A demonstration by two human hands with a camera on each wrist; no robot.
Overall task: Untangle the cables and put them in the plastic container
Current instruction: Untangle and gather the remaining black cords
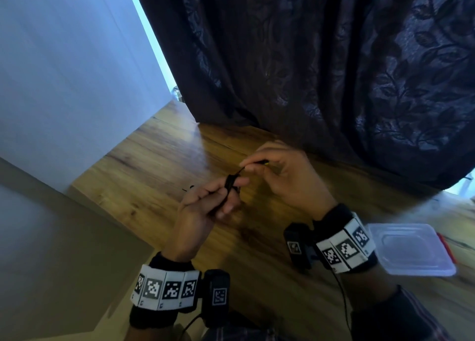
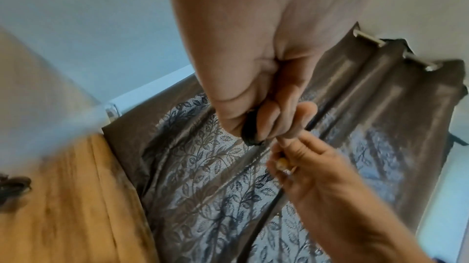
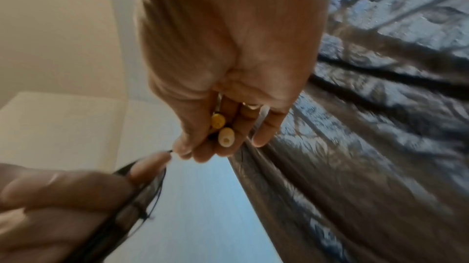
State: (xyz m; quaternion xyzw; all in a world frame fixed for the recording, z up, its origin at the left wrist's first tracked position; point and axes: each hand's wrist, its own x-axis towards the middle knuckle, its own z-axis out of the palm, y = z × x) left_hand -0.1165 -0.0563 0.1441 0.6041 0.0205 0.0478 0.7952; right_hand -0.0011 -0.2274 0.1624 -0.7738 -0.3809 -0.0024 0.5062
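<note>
Both hands are raised over the wooden table (image 1: 159, 160), close together. My left hand (image 1: 205, 201) grips a coiled bundle of black cable (image 1: 227, 186), also showing as black cable (image 2: 250, 126) between its curled fingers. My right hand (image 1: 277, 171) pinches the thin black cable end (image 1: 257, 162) and holds yellow and cream plugs (image 3: 222, 128) in its fingers. A short stretch of cable runs between the two hands. The clear plastic container (image 1: 408, 248) sits on the table at the right, behind my right wrist. Another dark cable clump (image 2: 12, 187) lies on the table at the left.
A dark leaf-patterned curtain (image 1: 321, 57) hangs right behind the table. A white wall (image 1: 64, 70) stands to the left, with a beige surface (image 1: 51, 238) below it. Something red (image 1: 446, 245) shows beside the container.
</note>
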